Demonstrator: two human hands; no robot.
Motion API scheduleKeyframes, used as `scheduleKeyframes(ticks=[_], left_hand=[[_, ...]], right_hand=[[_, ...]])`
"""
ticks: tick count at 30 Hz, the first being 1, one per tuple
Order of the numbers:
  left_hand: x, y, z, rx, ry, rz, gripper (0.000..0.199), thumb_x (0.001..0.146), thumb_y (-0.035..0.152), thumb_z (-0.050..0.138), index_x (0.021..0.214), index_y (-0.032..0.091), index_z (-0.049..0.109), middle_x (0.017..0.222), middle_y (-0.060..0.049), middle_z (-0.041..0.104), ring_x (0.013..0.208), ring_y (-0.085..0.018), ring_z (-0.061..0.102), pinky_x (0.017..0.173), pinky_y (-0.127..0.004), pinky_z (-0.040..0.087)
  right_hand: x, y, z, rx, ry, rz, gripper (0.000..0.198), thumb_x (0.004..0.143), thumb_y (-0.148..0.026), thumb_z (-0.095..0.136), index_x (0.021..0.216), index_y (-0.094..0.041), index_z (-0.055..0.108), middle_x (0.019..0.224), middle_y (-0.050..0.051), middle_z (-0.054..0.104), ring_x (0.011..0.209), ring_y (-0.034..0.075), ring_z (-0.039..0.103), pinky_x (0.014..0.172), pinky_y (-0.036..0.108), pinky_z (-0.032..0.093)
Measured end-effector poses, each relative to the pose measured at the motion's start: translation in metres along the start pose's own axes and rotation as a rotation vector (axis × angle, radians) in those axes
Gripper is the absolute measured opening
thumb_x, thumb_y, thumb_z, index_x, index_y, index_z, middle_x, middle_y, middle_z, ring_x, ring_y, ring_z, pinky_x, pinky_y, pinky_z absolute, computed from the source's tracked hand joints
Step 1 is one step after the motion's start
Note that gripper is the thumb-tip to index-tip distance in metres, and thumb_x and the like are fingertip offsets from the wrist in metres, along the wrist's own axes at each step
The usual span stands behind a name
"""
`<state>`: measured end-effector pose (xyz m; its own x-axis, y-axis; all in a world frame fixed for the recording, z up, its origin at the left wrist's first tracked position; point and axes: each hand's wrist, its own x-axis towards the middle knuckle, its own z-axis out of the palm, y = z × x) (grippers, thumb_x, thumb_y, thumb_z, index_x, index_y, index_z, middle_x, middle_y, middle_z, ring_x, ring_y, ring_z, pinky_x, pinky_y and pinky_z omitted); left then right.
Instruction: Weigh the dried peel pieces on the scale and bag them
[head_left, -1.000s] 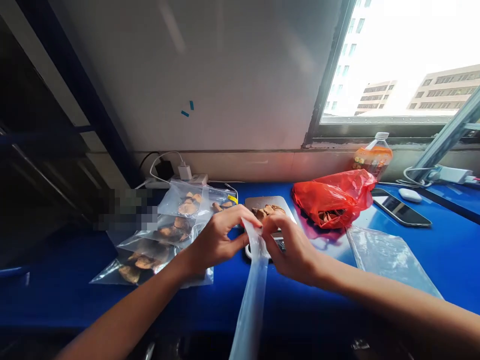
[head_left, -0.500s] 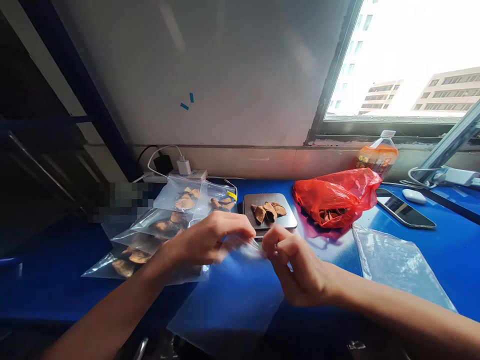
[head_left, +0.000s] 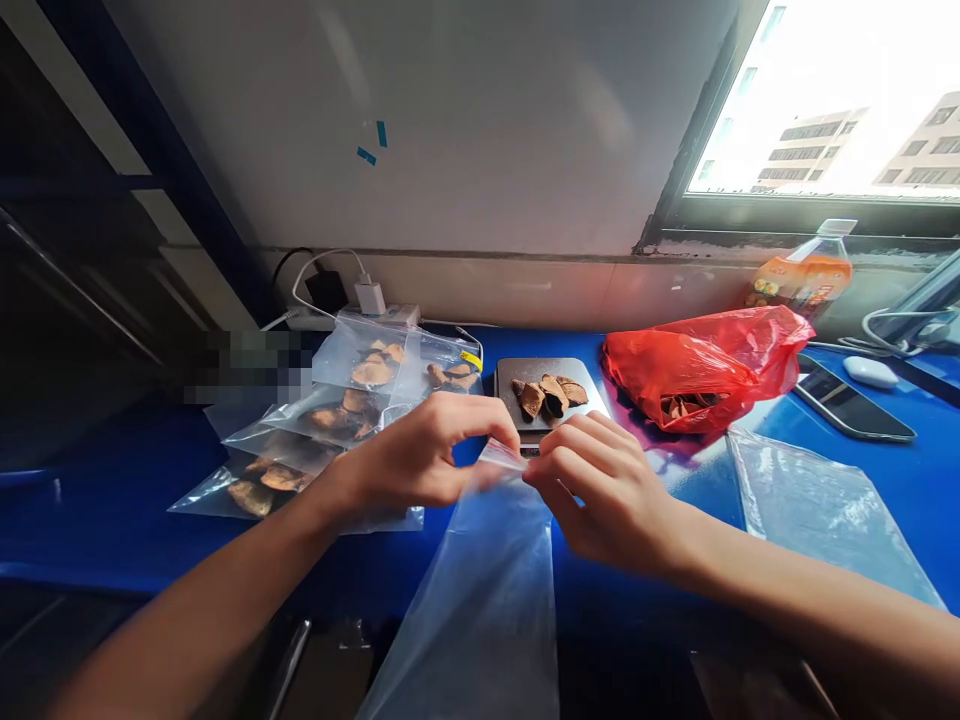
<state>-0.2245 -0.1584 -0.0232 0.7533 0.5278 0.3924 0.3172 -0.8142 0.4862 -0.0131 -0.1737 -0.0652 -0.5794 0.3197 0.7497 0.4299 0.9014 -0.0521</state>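
Observation:
Between my two hands hangs a clear plastic bag (head_left: 487, 590), pinched at its top edge. My left hand (head_left: 431, 450) grips one side of that edge between thumb and fingers. My right hand (head_left: 600, 490) pinches the other side close by, with its fingers curled. Just beyond the hands sits a small silver scale (head_left: 517, 370) with several dried brown slices (head_left: 553, 396) on its plate; the hands partly cover its front. Left of my left hand lie several clear zip bags (head_left: 322, 405) holding similar slices, overlapping one another.
A red plastic bag (head_left: 705, 365) with dark pieces inside stands right of the scale. Flat clear bags (head_left: 832, 510), a phone (head_left: 855, 400), a white earbud case (head_left: 870, 372) and a drink bottle (head_left: 810, 270) are farther right. A charger (head_left: 369, 296) stands at the back wall.
The bag between my hands now hangs lower and stretches down past the desk's front edge. My right hand's fingers have shifted along its top edge. The view has tilted slightly down.

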Motion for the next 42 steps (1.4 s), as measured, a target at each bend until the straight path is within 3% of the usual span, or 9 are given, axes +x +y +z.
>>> scheduleKeyframes(ticks=[7, 14, 19, 22, 25, 30, 34, 38, 42], left_hand=[[0.004, -0.011, -0.011, 0.011, -0.044, -0.024, 0.012, 0.087, 0.012, 0.052, 0.082, 0.014, 0.063, 0.080, -0.004, 0.064, 0.074, -0.013, 0.059, 0.069, -0.023, 0.047], [0.005, 0.001, -0.027, -0.323, -0.314, -0.054, 0.018, 0.084, 0.028, 0.056, 0.091, 0.018, 0.069, 0.102, -0.009, 0.065, 0.095, -0.023, 0.061, 0.087, -0.033, 0.049], [0.002, -0.009, -0.027, -0.477, -0.224, -0.101, 0.034, 0.088, 0.043, 0.056, 0.065, 0.019, 0.063, 0.071, -0.007, 0.063, 0.077, -0.021, 0.059, 0.078, -0.034, 0.050], [0.001, -0.012, -0.027, -0.493, -0.233, -0.122, 0.035, 0.090, 0.042, 0.055, 0.066, 0.017, 0.061, 0.068, -0.006, 0.061, 0.073, -0.019, 0.057, 0.074, -0.033, 0.049], [0.002, -0.010, -0.027, -0.486, -0.313, -0.115, 0.032, 0.092, 0.038, 0.053, 0.072, 0.016, 0.062, 0.073, -0.006, 0.063, 0.074, -0.017, 0.059, 0.074, -0.031, 0.050], [0.002, -0.006, -0.019, -0.439, -0.397, -0.128, 0.022, 0.092, 0.031, 0.053, 0.082, 0.015, 0.063, 0.082, -0.007, 0.067, 0.079, -0.016, 0.062, 0.075, -0.027, 0.050], [0.002, -0.007, -0.014, -0.415, -0.406, -0.143, 0.018, 0.091, 0.027, 0.053, 0.083, 0.014, 0.064, 0.084, -0.007, 0.068, 0.080, -0.016, 0.063, 0.075, -0.026, 0.050], [0.003, -0.008, -0.015, -0.385, -0.382, -0.148, 0.017, 0.090, 0.025, 0.053, 0.082, 0.015, 0.064, 0.085, -0.006, 0.068, 0.082, -0.016, 0.063, 0.076, -0.026, 0.050], [0.004, -0.008, -0.018, -0.368, -0.346, -0.158, 0.017, 0.091, 0.023, 0.053, 0.082, 0.015, 0.065, 0.086, -0.005, 0.068, 0.082, -0.015, 0.063, 0.076, -0.025, 0.049]], right_hand=[[0.003, -0.005, -0.019, 0.098, -0.028, -0.025, 0.012, 0.089, -0.007, 0.046, 0.083, -0.016, 0.052, 0.074, 0.005, 0.061, 0.071, 0.015, 0.051, 0.065, 0.030, 0.041], [-0.001, 0.004, -0.007, 0.201, -0.134, 0.064, 0.008, 0.092, -0.016, 0.050, 0.085, -0.017, 0.053, 0.076, 0.003, 0.059, 0.072, 0.014, 0.049, 0.068, 0.028, 0.042], [0.005, 0.016, -0.014, 0.303, -0.189, 0.306, 0.027, 0.090, -0.036, 0.057, 0.070, -0.017, 0.055, 0.069, 0.003, 0.057, 0.070, 0.015, 0.050, 0.065, 0.029, 0.040], [0.013, 0.035, -0.022, 0.453, -0.051, 0.522, 0.029, 0.091, -0.041, 0.053, 0.074, -0.018, 0.056, 0.074, 0.003, 0.061, 0.069, 0.013, 0.054, 0.065, 0.028, 0.042], [0.016, 0.055, -0.021, 0.262, 0.075, 0.660, 0.025, 0.088, -0.042, 0.055, 0.085, -0.018, 0.057, 0.085, 0.005, 0.065, 0.075, 0.016, 0.058, 0.068, 0.030, 0.044], [0.013, 0.066, -0.003, -0.263, -0.220, 0.587, 0.030, 0.081, -0.047, 0.061, 0.088, -0.018, 0.061, 0.086, 0.007, 0.068, 0.086, 0.025, 0.058, 0.079, 0.038, 0.040], [0.014, 0.064, 0.004, -0.303, -0.302, 0.547, 0.017, 0.085, -0.031, 0.054, 0.092, -0.018, 0.062, 0.089, 0.007, 0.069, 0.087, 0.024, 0.059, 0.079, 0.036, 0.041], [0.012, 0.067, 0.003, -0.280, -0.328, 0.557, 0.033, 0.081, -0.014, 0.050, 0.113, -0.012, 0.055, 0.097, 0.012, 0.069, 0.091, 0.026, 0.061, 0.076, 0.035, 0.044], [0.011, 0.068, -0.003, -0.171, -0.270, 0.584, 0.026, 0.084, -0.015, 0.049, 0.109, -0.015, 0.055, 0.098, 0.011, 0.069, 0.090, 0.024, 0.062, 0.076, 0.035, 0.046]])
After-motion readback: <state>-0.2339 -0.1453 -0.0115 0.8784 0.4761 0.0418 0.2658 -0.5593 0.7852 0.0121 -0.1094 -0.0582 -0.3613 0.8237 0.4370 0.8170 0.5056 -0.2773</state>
